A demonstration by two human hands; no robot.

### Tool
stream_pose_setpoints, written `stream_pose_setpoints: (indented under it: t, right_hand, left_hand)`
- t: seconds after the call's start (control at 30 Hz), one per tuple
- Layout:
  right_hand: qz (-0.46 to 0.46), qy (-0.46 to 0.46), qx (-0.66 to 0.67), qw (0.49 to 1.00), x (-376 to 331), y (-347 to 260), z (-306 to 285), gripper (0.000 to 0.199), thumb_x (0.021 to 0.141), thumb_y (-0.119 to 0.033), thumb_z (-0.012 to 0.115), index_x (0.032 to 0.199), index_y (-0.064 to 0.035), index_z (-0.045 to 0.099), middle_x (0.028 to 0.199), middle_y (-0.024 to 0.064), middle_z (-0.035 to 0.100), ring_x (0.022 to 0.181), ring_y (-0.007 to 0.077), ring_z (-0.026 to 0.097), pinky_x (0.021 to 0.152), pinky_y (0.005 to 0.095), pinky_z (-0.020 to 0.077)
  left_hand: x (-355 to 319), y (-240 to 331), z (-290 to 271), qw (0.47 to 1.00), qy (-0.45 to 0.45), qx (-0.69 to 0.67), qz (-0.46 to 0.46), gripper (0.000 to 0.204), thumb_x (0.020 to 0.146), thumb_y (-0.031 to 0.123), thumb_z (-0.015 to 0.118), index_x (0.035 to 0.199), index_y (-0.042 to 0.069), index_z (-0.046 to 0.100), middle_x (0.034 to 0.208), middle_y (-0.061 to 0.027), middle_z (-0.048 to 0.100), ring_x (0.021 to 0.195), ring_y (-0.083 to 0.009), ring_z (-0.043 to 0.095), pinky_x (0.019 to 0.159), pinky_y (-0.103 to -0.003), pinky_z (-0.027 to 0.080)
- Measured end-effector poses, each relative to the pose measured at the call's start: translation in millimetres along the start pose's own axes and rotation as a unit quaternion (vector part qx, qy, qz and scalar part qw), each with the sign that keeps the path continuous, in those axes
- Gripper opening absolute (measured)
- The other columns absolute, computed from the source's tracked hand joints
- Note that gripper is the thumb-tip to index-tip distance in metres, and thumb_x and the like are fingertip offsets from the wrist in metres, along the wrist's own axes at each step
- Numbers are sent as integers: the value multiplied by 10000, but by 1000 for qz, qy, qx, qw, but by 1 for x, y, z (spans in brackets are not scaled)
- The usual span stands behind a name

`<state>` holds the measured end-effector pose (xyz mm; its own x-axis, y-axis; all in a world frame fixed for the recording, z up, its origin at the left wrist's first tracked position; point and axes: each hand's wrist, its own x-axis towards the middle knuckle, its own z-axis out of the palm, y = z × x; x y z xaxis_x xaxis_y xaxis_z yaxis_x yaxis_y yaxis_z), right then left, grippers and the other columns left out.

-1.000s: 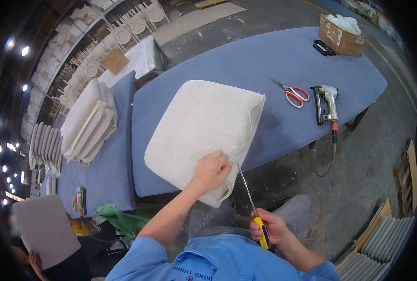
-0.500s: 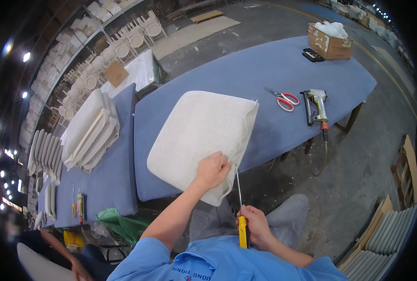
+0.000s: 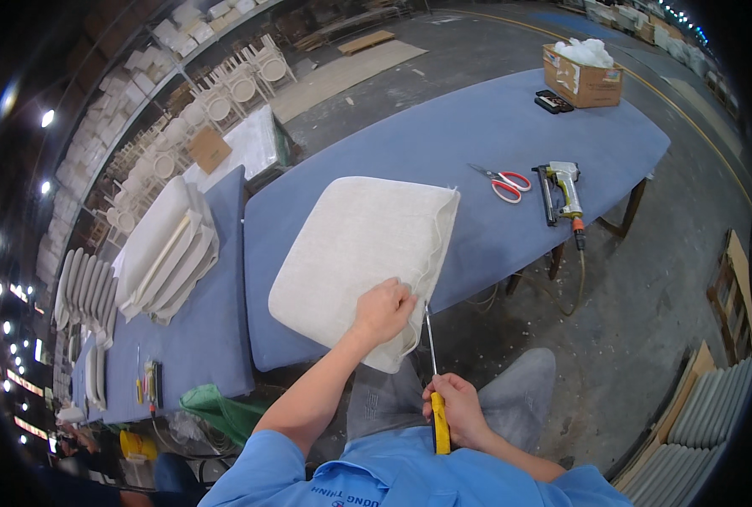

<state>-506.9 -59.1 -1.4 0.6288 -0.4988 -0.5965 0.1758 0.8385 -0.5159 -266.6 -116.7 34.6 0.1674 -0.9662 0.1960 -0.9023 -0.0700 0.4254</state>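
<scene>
L hand: left hand (image 3: 382,311) pressed down on the near corner of the seat cushion (image 3: 361,258), fingers curled over the fabric edge, pinning it.
R hand: right hand (image 3: 458,411) fisted round the yellow handle of the screwdriver (image 3: 433,372), shaft angled up, tip right at the cushion edge by the L fingers.
Cushion: cream, upholstered, flat on the blue table (image 3: 486,135), near corner hanging off the front edge over the lap.
Tip work: looks like prying at the fabric seam; keep the tip low and shallow so it lifts, not tears.
Risk: tip sits v. close to L fingertips. Lever away from them, short strokes.
Grip: L weight should stay firm or the overhanging corner will tip.
Nearby: red-handled scissors (image 3: 503,181) & staple gun (image 3: 562,193) well apart to the R; stacked cushions (image 3: 166,252) to the L.
</scene>
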Motion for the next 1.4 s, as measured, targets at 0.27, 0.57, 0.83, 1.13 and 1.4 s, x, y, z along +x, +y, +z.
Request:
stream_pose_setpoints:
  t: [0.27,0.57,0.83,1.13,1.4]
  right_hand:
    - [-49,49,0,998,15,4,-9,168,1082,-204,606,1016,-52,581,823,72,642,577,201,615,546,358,517]
    - [-26,164,205,965,38,-4,-43,100,1141,-248,508,1141,-149,526,832,59,562,708,230,593,656,447,552]
    - [-187,55,-8,981,61,-38,-17,270,1125,-177,488,1376,-82,516,821,66,601,534,164,595,490,352,534]
    - [-86,43,-68,993,144,-163,-17,175,1123,-243,511,1194,-87,546,804,81,571,605,246,628,548,441,559]
    - [-217,145,153,953,86,-46,-7,144,1149,-301,509,1127,-163,474,810,60,564,597,228,604,541,431,546]
  left_hand:
    - [9,6,0,1000,-12,20,-17,250,945,278,686,831,57,655,850,-138,646,802,-382,670,711,-492,517]
    - [6,25,3,999,17,35,-20,247,931,262,726,1071,75,647,1032,-165,661,891,-377,698,781,-483,556]
    - [25,4,1,996,-26,67,-58,231,942,284,745,1000,74,668,948,-153,667,868,-372,691,747,-471,533]
    - [26,9,-2,988,-15,-119,-95,204,956,255,725,968,57,675,791,-104,674,737,-282,670,689,-426,517]
    - [38,26,-6,973,8,-225,-43,229,1018,178,704,1189,27,716,984,-120,749,885,-195,718,805,-339,563]
